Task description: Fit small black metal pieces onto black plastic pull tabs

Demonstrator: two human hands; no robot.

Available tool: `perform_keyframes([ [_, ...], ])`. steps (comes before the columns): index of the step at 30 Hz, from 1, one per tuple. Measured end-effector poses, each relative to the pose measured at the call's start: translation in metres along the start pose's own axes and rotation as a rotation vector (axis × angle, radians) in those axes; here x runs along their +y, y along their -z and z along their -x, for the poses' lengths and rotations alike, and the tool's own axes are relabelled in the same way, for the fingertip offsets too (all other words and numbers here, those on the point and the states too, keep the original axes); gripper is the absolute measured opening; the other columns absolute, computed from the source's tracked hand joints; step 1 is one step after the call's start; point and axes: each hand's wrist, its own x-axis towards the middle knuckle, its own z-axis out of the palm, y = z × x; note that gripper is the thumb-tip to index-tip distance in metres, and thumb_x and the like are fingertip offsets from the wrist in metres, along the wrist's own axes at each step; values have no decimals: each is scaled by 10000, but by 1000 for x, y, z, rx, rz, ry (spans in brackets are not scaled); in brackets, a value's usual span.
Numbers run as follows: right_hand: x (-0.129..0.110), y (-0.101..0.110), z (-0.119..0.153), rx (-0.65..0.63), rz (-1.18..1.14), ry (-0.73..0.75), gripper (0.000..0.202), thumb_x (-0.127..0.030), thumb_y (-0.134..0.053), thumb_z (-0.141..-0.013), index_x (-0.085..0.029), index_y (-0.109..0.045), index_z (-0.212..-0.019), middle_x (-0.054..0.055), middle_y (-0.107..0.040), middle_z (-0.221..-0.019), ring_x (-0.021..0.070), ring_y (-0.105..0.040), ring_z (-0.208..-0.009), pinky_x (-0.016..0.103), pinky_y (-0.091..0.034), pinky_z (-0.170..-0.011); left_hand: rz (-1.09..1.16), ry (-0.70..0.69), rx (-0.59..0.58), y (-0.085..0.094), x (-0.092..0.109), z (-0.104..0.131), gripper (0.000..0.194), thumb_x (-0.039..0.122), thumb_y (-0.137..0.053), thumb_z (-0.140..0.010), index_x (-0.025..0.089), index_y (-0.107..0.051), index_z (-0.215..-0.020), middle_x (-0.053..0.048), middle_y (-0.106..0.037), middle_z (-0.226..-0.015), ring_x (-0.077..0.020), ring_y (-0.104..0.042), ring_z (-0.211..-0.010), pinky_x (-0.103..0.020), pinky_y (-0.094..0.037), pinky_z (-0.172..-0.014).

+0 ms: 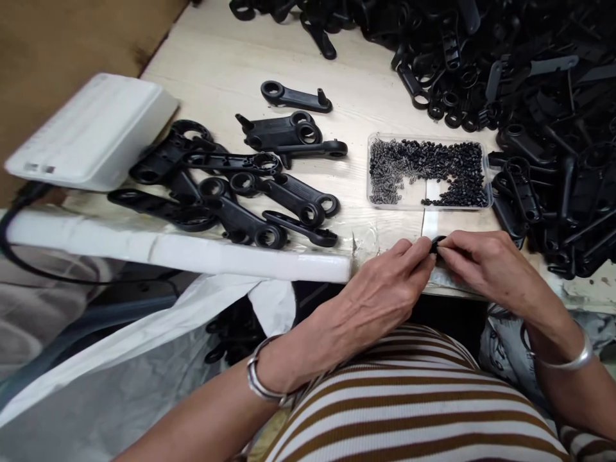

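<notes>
In the head view, left hand (pixel 385 285) and right hand (pixel 498 266) pinch a black part (pixel 436 244), apparently adjusting it; the next move needs steadiness.

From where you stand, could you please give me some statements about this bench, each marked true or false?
1. The left hand and right hand meet at one small black part. True.
2. The clear tray sits left of the white box. False: it sits to the right.
3. Silver-coloured bangles circle both wrists. True.
4. The striped top is blue and green. False: it is brown and white.
5. A black cable runs from the white box. True.
</notes>
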Motion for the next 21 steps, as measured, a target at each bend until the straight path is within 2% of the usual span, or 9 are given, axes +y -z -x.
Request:
perform_keyframes([
  [3, 5, 1, -1, -31, -57, -44, 220, -187, -516, -915, -178, -601, -713, -37, -538, -554, 96, -454, -499, 250, -298, -549, -13, 4, 44, -2, -1, 1, 341, -12, -324, -880, 72, -578, -1091, -145, -567, -1082, -203, -509, -865, -321, -526, -746],
  [6, 2, 0, 0, -14, -12, -41, 200, -167, -515, -907, -177, -599, -725, -29, -557, -579, 105, -477, -518, 257, -304, -563, 1, 18, 91, -4, -1, 0, 316, -10, -327, -882, 81, -584, -1040, -140, -571, -1073, -188, -511, -821, -315, -530, -749],
  [10, -13, -4, 5, -10, 204, 5, 199, -98, -467, -908, -177, -540, -740, 2, -572, -634, 141, -524, -554, 283, -306, -563, -4, 17, 110, -5, 0, -1, 308, -13, -324, -879, 93, -595, -981, -134, -582, -1039, -185, -515, -809, -317, -529, -743],
  [13, -33, -8, 8, -33, 447, 27, 241, 56, -432, -801, -162, -533, -774, 26, -574, -663, 163, -544, -541, 293, -284, -530, -39, -7, 118, -6, 0, -2, 301, -13, -329, -884, 82, -613, -919, -131, -585, -969, -184, -489, -761, -301, -507, -677],
  [16, -46, -9, 8, -28, 583, 8, 261, 86, -424, -757, -148, -538, -773, 49, -572, -672, 183, -556, -525, 288, -259, -494, -136, -61, 110, -4, 1, -2, 303, 4, -347, -901, 107, -607, -783, -117, -576, -901, -188, -460, -727, -296, -467, -614],
  [18, -43, -8, 6, -36, 548, 6, 250, 76, -427, -770, -144, -546, -780, 54, -582, -680, 186, -559, -523, 287, -265, -490, -177, -74, 49, -1, 1, -4, 287, 28, -374, -913, 123, -595, -757, -106, -572, -907, -188, -459, -728, -294, -450, -598],
  [21, -23, -6, 1, -48, 289, 11, 197, 3, -460, -843, -147, -566, -774, 33, -597, -655, 167, -571, -545, 277, -326, -521, -213, -74, -66, 6, 3, -8, 230, 28, -408, -906, 118, -600, -815, -89, -562, -904, -192, -465, -728, -303, -433, -571],
])
